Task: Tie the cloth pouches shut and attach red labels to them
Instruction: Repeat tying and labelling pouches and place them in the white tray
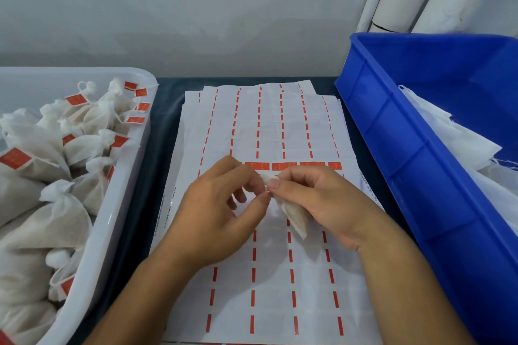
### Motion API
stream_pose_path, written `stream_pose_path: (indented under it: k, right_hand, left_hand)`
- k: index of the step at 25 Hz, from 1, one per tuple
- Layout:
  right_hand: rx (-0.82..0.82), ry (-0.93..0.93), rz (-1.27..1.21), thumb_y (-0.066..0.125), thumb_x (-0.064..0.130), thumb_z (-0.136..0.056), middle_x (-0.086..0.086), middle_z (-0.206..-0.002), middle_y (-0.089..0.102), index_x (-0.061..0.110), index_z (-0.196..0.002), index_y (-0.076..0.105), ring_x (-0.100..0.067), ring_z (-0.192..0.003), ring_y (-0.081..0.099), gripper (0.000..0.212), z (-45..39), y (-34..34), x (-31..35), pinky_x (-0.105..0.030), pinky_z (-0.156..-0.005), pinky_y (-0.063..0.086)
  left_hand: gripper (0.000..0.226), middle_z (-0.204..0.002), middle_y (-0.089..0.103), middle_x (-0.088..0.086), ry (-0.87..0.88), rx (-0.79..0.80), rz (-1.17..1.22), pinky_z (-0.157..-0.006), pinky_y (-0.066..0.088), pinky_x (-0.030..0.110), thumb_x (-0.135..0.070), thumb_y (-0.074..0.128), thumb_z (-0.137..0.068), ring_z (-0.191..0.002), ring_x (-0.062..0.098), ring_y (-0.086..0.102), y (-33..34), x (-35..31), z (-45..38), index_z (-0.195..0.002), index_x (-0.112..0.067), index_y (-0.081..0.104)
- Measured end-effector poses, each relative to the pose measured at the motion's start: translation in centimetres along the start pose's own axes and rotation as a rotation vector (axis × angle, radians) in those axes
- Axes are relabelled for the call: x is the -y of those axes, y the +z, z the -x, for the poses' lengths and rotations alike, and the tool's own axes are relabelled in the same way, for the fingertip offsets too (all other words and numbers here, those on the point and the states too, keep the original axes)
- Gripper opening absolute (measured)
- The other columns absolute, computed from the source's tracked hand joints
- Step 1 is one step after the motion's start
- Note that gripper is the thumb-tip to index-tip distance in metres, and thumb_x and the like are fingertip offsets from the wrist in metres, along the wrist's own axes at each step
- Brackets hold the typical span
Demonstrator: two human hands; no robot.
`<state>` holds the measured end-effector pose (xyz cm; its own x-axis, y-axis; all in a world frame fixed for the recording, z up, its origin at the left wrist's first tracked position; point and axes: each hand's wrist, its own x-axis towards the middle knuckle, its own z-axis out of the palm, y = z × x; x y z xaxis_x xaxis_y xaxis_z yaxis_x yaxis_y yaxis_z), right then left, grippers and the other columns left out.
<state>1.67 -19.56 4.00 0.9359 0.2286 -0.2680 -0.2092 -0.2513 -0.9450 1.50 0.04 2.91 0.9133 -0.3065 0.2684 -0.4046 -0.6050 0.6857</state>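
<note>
Head view: both hands pinch one pouch over the label sheet; left hand and right hand fingers curl at its neck.

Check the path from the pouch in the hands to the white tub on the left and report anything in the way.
Nothing visible blocks it. The pouch is held over the label sheets by the left hand and right hand; only flat sheets and dark tabletop lie before the white tub.

1. A small white cloth pouch hangs tilted over the label sheet, its top pinched.
2. A short row of red labels sits on the sheet.
3. Tied pouches with red labels fill the white tub.
</note>
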Motion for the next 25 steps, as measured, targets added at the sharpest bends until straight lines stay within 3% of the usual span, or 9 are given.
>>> stream_pose_path:
  k: [3,6,9,12,15,18,20,22,25]
  right_hand:
    - [-0.017,-0.044,0.015,0.068,0.047,-0.093,0.008,-0.086,0.073,0.023,-0.089,0.077,-0.005,-0.085,0.068,0.026,0.0,0.2,0.0,-0.031,-0.087,0.055]
    - [-0.026,-0.124,0.067,0.066,0.052,-0.092,0.011,-0.089,0.073,0.032,-0.093,0.073,-0.005,-0.087,0.069,0.021,0.1,0.3,0.2,-0.025,-0.080,0.057]
    - [0.008,-0.205,0.069,0.073,0.046,-0.091,0.014,-0.092,0.075,0.035,-0.097,0.066,-0.007,-0.089,0.072,0.014,0.4,0.3,0.5,-0.020,-0.073,0.057]
    - [-0.034,-0.276,0.091,0.083,0.045,-0.082,0.015,-0.090,0.069,0.035,-0.092,0.063,-0.005,-0.083,0.069,0.024,0.6,0.3,0.6,-0.019,-0.065,0.056]
    - [-0.106,-0.289,0.193,0.086,0.046,-0.077,0.019,-0.093,0.066,0.036,-0.085,0.057,0.001,-0.089,0.066,0.032,0.6,0.7,0.4,-0.018,-0.064,0.056]
    - [-0.163,-0.305,0.261,0.084,0.047,-0.078,0.026,-0.099,0.064,0.039,-0.084,0.052,0.009,-0.099,0.062,0.034,0.5,1.2,0.2,-0.012,-0.064,0.055]
    - [-0.195,-0.311,0.289,0.082,0.049,-0.080,0.025,-0.101,0.065,0.039,-0.085,0.051,0.010,-0.101,0.062,0.033,0.4,1.1,0.1,-0.010,-0.066,0.054]
    - [-0.259,-0.304,0.297,0.077,0.052,-0.083,0.022,-0.094,0.066,0.037,-0.084,0.051,0.006,-0.095,0.064,0.030,0.1,1.0,-0.2,-0.011,-0.065,0.054]
    - [-0.483,-0.289,0.264,0.074,0.050,-0.088,0.020,-0.090,0.067,0.032,-0.083,0.054,0.005,-0.090,0.065,0.027,-0.5,0.6,-0.7,-0.006,-0.061,0.051]
  left_hand:
    - [0.022,-0.081,0.062,-0.014,-0.127,0.009,0.188,-0.067,0.050,0.015,-0.046,0.051,-0.089,-0.082,0.009,0.060,0.2,-0.3,0.0,-0.076,-0.031,0.059]
    - [0.029,-0.064,0.058,-0.009,-0.370,0.048,0.436,-0.057,0.048,0.015,-0.038,0.045,-0.092,-0.060,0.005,0.055,0.2,-1.0,-0.3,-0.070,-0.027,0.059]
    - [0.044,-0.059,0.049,-0.003,-0.594,0.014,0.858,-0.052,0.044,0.021,-0.019,0.043,-0.099,-0.054,0.009,0.045,0.0,-1.4,-0.6,-0.058,-0.026,0.058]
    - [0.023,-0.066,0.047,0.000,-0.635,-0.083,1.202,-0.050,0.043,0.022,-0.015,0.050,-0.091,-0.057,0.011,0.044,-0.7,-1.5,-0.8,-0.069,-0.018,0.057]
    - [0.011,-0.067,0.046,0.000,-0.590,-0.155,1.345,-0.049,0.040,0.021,-0.015,0.055,-0.077,-0.058,0.011,0.043,-1.4,-1.3,-0.8,-0.067,-0.017,0.056]
    - [0.012,-0.066,0.047,0.000,-0.578,-0.195,1.330,-0.050,0.042,0.021,-0.016,0.054,-0.071,-0.057,0.010,0.044,-1.8,-1.2,-0.7,-0.060,-0.019,0.057]
    - [0.016,-0.065,0.050,-0.001,-0.568,-0.190,1.185,-0.053,0.045,0.023,-0.021,0.054,-0.074,-0.057,0.010,0.047,-1.5,-1.2,-0.7,-0.058,-0.021,0.058]
    - [0.023,-0.067,0.061,-0.006,-0.545,-0.205,0.879,-0.058,0.049,0.022,-0.036,0.055,-0.084,-0.060,0.011,0.058,-1.1,-0.7,-0.8,-0.065,-0.026,0.062]
    - [0.013,-0.091,0.068,-0.021,-0.492,-0.317,0.327,-0.056,0.049,0.011,-0.054,0.054,-0.097,-0.081,0.004,0.069,-0.9,1.2,-0.9,-0.098,-0.041,0.058]
